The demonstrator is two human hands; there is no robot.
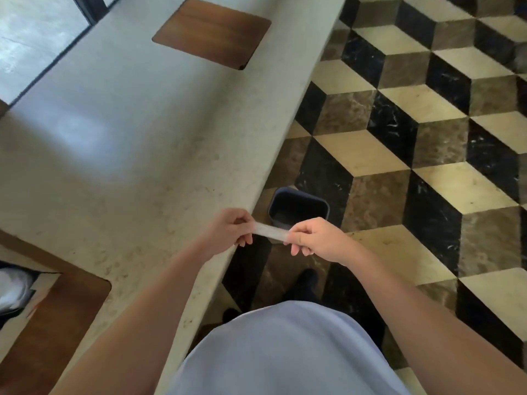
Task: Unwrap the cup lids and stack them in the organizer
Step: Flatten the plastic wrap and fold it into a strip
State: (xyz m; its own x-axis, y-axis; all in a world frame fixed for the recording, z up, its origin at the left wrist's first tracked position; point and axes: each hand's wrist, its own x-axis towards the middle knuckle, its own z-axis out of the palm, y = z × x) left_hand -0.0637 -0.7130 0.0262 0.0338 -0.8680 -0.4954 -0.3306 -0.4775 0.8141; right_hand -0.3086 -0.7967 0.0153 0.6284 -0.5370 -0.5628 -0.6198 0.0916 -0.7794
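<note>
A clear plastic wrapper (271, 231), pulled into a narrow strip, is stretched between my two hands at the counter's front edge. My left hand (231, 230) pinches its left end over the counter edge. My right hand (313, 240) pinches the right end, out over the floor and just above a small dark bin (299, 208). White cup lids (12, 289) show partly at the far left edge, in a recess of the counter. No organizer can be made out for certain.
The pale stone counter (128, 166) runs diagonally from lower left to upper right. A wooden inset panel (212, 32) sits at its far end, another wooden inset (57, 323) at lower left. The patterned tile floor (413, 138) fills the right side.
</note>
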